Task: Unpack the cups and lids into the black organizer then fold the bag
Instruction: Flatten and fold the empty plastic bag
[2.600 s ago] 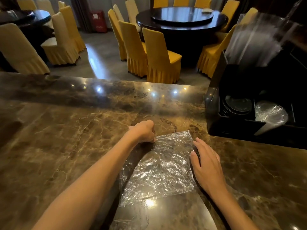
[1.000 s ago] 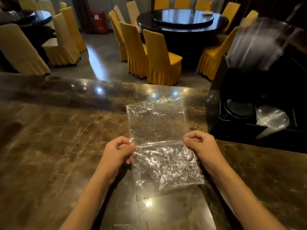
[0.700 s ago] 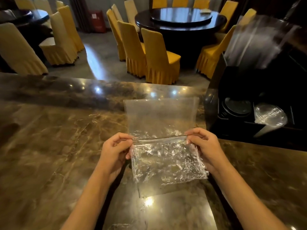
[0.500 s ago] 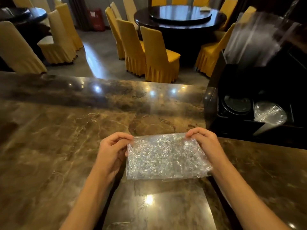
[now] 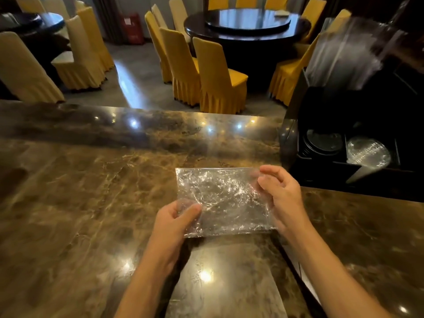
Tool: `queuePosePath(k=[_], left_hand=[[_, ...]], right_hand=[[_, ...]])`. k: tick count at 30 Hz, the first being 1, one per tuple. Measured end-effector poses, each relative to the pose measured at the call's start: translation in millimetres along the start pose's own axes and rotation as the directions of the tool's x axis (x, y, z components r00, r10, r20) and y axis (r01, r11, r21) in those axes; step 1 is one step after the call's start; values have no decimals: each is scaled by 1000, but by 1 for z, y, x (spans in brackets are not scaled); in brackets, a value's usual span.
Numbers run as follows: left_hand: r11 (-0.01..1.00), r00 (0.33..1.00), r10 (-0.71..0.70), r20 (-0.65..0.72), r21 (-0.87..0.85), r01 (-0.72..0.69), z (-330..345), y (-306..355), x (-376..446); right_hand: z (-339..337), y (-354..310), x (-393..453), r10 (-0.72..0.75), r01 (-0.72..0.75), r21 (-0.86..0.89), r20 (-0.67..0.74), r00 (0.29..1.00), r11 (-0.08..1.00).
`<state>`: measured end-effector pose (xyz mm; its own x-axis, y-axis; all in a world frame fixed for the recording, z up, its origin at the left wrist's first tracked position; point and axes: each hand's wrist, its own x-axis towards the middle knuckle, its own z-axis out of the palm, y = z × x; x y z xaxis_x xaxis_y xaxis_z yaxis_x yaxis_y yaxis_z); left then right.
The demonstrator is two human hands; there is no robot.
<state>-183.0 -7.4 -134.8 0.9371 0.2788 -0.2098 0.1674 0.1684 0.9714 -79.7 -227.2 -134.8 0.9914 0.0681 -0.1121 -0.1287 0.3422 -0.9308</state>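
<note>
The clear plastic bag (image 5: 223, 199), crinkled and folded into a flat rectangle, is held just above the marble counter (image 5: 87, 198). My left hand (image 5: 176, 221) pinches its near left corner. My right hand (image 5: 281, 195) grips its right edge. The black organizer (image 5: 298, 161) stands at the right. Its lower slots hold black lids (image 5: 324, 143) and clear lids (image 5: 367, 152). A stack of clear cups (image 5: 344, 51) leans out of its top.
Beyond the counter's far edge are yellow-covered chairs (image 5: 218, 72) and a dark round table (image 5: 247, 24). More chairs (image 5: 25, 70) stand at the far left. Bright ceiling lights reflect off the counter near my arms.
The bag was spread flat on the counter, then lifted and its upper half folded down. My left hand has since slid from the top left corner to the near left corner.
</note>
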Motion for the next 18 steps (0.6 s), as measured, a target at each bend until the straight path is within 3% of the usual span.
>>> queuePosePath(k=[5, 9, 15, 18], left_hand=[[994, 996, 6, -91, -112, -16, 15, -1, -3], [993, 998, -23, -58, -113, 16, 34, -14, -4], [998, 991, -29, 130, -55, 37, 91, -20, -29], [987, 952, -116, 285, -70, 142, 132, -20, -60]], right_hand=[[-11, -8, -22, 146, -127, -184, 96, 985, 975], [-34, -7, -51, 110, -105, -271, 2, 994, 957], [-97, -30, -98, -54, -21, -315, -229, 972, 949], [-135, -45, -127, -108, 13, -295, -309, 945, 955]])
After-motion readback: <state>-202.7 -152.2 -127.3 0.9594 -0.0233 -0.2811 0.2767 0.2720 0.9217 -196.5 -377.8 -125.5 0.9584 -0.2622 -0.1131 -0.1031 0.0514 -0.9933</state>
